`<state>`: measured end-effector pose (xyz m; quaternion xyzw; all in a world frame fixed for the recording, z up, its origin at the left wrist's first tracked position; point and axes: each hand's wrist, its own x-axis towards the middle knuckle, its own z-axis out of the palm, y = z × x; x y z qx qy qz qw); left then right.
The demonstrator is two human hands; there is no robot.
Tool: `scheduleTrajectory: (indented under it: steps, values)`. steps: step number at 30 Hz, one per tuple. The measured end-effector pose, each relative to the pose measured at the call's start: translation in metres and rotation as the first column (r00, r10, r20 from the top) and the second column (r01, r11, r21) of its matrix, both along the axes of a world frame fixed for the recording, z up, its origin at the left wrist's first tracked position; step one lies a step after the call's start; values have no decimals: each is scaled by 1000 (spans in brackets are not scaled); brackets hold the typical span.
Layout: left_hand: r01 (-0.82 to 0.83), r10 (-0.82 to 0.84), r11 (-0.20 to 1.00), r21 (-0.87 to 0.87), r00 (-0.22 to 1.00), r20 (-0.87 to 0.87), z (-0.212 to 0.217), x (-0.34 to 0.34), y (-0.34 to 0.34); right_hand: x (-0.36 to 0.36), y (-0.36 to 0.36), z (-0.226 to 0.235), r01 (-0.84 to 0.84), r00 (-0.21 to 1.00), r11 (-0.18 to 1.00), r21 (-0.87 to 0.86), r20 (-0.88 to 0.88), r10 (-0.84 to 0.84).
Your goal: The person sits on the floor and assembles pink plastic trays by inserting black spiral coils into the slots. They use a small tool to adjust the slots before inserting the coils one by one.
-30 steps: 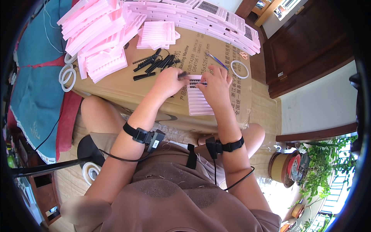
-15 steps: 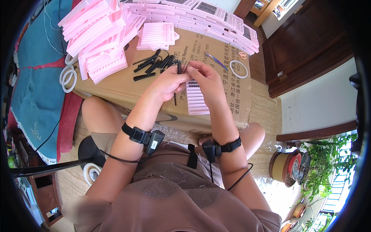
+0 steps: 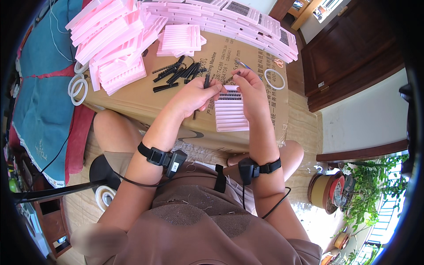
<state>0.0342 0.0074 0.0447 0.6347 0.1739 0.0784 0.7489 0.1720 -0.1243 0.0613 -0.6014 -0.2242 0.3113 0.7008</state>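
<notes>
A pink ridged tray lies on the cardboard box near its front edge, with several black lash strips set in its far grooves. Above the tray's far end, my right hand pinches a thin black lash strip that stretches toward my left fingers. My left hand is closed round a dark strip standing up from its fingers. Below that palm another bristly strip shows. Whether the left fingertips also touch the right hand's strip, I cannot tell.
Loose black strips lie in a heap left of my hands on the cardboard box. Pink trays are piled at the left; filled ones are stacked along the back. A white ring and scissors lie right.
My hands have drawn apart, the right one moving right with a lash strip stretched out between them. More of the pink tray and its filled grooves now shows.
</notes>
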Motion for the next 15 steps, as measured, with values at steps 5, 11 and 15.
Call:
scheduleTrajectory:
  steps: [5, 11, 15]
  values:
    - [-11, 95, 828, 561, 988, -120, 7, 2, -5, 5, -14, 0, 117, 403, 969, -217, 902, 153]
    - [-54, 124, 728, 684, 991, -54, 2, 7, -8, 15, -18, -9, 25, 553, 929, -369, 780, 295]
    - [-143, 244, 777, 613, 966, -83, -11, 7, -6, 16, -24, -24, 116, 585, 930, -348, 781, 219]
